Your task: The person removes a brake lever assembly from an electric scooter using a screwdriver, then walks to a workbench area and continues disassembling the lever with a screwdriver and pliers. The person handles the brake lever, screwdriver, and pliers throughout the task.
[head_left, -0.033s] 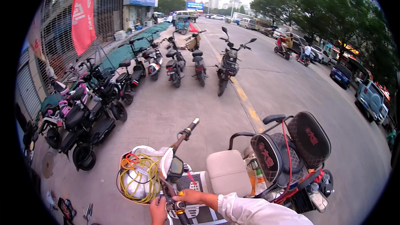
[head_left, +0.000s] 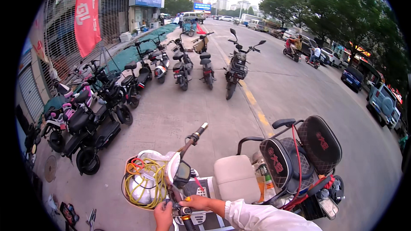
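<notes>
Both hands are at the near side of the handlebar [head_left: 175, 195] of an electric tricycle. My right hand [head_left: 198, 203] reaches in from the right in a white sleeve, its fingers closed on the bar by the controls. From below, my left hand [head_left: 163, 216] meets it, fingers pressed together beside the bar; what they pinch is too small to make out. A black grip [head_left: 187, 222] with an orange ring sticks out below the hands. Ahead of the bar, the front basket [head_left: 127, 190] holds a coiled yellow cord [head_left: 147, 175], an orange loop and white wrapped bundles.
A beige seat [head_left: 236, 177] and black quilted rear seats [head_left: 319, 145] lie to the right. Parked electric scooters [head_left: 92, 124] line the left; another scooter [head_left: 235, 70] stands ahead. Riders [head_left: 295, 47] and cars [head_left: 352, 78] are on the road. Tools [head_left: 91, 218] lie at lower left.
</notes>
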A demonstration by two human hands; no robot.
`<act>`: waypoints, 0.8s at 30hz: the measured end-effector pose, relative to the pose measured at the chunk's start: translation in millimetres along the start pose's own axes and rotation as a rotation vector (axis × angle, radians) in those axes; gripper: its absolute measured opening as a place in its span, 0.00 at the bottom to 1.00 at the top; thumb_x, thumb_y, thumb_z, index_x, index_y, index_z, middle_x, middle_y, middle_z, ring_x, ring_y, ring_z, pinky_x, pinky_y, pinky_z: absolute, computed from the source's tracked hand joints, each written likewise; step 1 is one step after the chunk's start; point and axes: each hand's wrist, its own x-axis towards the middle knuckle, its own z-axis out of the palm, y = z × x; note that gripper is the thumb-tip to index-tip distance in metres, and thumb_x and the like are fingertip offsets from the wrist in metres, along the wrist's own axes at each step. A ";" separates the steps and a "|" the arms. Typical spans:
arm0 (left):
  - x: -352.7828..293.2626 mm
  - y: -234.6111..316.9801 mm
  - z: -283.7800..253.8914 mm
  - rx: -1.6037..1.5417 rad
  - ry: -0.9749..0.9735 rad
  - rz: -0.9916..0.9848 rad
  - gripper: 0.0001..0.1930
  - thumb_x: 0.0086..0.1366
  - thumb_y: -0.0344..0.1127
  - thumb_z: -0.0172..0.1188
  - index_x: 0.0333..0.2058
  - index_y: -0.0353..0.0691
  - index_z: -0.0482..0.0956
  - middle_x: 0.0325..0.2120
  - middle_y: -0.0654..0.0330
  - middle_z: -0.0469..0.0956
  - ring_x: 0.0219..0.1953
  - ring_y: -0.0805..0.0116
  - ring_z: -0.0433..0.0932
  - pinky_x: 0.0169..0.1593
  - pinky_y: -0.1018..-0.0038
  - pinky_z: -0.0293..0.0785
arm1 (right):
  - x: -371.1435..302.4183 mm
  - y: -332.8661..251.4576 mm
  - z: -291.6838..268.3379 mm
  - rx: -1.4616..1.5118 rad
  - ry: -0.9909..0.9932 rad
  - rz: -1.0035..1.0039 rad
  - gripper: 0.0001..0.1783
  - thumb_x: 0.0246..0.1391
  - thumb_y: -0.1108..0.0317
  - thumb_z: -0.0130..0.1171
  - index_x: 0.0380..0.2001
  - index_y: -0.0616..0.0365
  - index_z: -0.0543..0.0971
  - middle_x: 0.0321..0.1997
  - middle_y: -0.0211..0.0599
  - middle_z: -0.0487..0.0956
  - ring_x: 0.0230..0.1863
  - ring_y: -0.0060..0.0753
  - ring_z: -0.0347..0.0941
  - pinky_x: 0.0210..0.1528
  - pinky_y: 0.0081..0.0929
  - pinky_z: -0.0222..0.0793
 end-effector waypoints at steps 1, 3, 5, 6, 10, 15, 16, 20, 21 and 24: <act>0.3 20.2 1.2 -0.003 -0.009 -0.089 0.11 0.64 0.35 0.61 0.27 0.32 0.77 0.20 0.64 0.75 0.19 0.79 0.69 0.23 0.78 0.65 | 7.4 10.2 2.3 0.210 -0.063 -0.019 0.23 0.58 0.42 0.60 0.30 0.53 0.80 0.27 0.20 0.74 0.29 0.15 0.63 0.31 0.20 0.61; 8.4 6.2 -17.8 0.216 0.004 -0.015 0.11 0.64 0.34 0.60 0.29 0.31 0.77 0.19 0.64 0.75 0.19 0.79 0.70 0.23 0.78 0.66 | -4.1 -18.3 12.0 0.232 -0.105 -0.032 0.23 0.58 0.42 0.60 0.30 0.52 0.79 0.26 0.18 0.72 0.28 0.13 0.62 0.29 0.19 0.58; 12.1 -10.5 -18.6 0.134 0.008 0.003 0.14 0.65 0.38 0.59 0.28 0.32 0.78 0.19 0.67 0.75 0.19 0.76 0.67 0.24 0.74 0.64 | -9.9 -25.9 15.2 0.241 -0.133 -0.058 0.22 0.58 0.43 0.60 0.28 0.51 0.77 0.24 0.18 0.68 0.26 0.14 0.60 0.28 0.20 0.55; 11.2 -16.0 -16.8 -0.051 -0.021 -0.106 0.13 0.66 0.38 0.59 0.29 0.32 0.78 0.19 0.67 0.75 0.19 0.76 0.67 0.24 0.75 0.64 | -6.2 -21.3 13.7 0.129 -0.062 -0.071 0.22 0.58 0.43 0.60 0.28 0.52 0.77 0.24 0.19 0.68 0.26 0.15 0.60 0.28 0.20 0.55; 9.2 -28.8 -20.0 -0.361 -0.100 -0.271 0.13 0.68 0.38 0.57 0.37 0.31 0.79 0.20 0.65 0.76 0.20 0.74 0.72 0.25 0.76 0.67 | 3.3 -15.7 12.3 -0.072 0.055 -0.078 0.22 0.59 0.44 0.59 0.29 0.54 0.78 0.26 0.23 0.72 0.28 0.18 0.63 0.30 0.22 0.58; 3.4 55.2 -13.9 0.501 -0.027 0.002 0.15 0.63 0.39 0.60 0.33 0.28 0.79 0.21 0.61 0.77 0.23 0.74 0.73 0.27 0.72 0.69 | 2.7 -2.2 17.1 0.263 -0.020 -0.048 0.23 0.57 0.43 0.60 0.31 0.54 0.81 0.28 0.22 0.76 0.30 0.18 0.65 0.33 0.20 0.60; 2.4 64.7 -12.5 0.594 -0.041 0.006 0.15 0.64 0.39 0.60 0.34 0.28 0.79 0.23 0.61 0.78 0.24 0.75 0.73 0.28 0.73 0.69 | 3.6 0.8 16.5 0.329 -0.013 -0.031 0.22 0.57 0.43 0.60 0.32 0.53 0.81 0.28 0.22 0.77 0.30 0.17 0.65 0.33 0.20 0.60; 13.7 -9.3 -14.4 -0.273 -0.084 -0.211 0.14 0.67 0.39 0.58 0.39 0.29 0.78 0.20 0.65 0.76 0.21 0.77 0.72 0.25 0.79 0.67 | 3.4 -0.7 11.0 0.132 -0.001 -0.048 0.20 0.61 0.47 0.57 0.35 0.55 0.81 0.27 0.21 0.73 0.29 0.16 0.62 0.32 0.19 0.58; 14.7 -14.1 -15.0 -0.354 -0.132 -0.254 0.15 0.68 0.38 0.58 0.40 0.29 0.78 0.20 0.66 0.76 0.21 0.79 0.71 0.25 0.80 0.66 | -4.4 -12.2 15.2 0.070 0.054 -0.103 0.20 0.61 0.47 0.57 0.34 0.55 0.81 0.26 0.21 0.72 0.28 0.17 0.61 0.30 0.19 0.57; 10.5 -3.6 -19.4 -0.274 -0.136 -0.254 0.17 0.67 0.41 0.59 0.41 0.30 0.78 0.23 0.62 0.78 0.22 0.75 0.74 0.27 0.77 0.69 | -0.2 -2.0 16.7 0.081 0.090 -0.051 0.22 0.60 0.46 0.57 0.33 0.55 0.81 0.25 0.21 0.72 0.27 0.17 0.61 0.30 0.20 0.57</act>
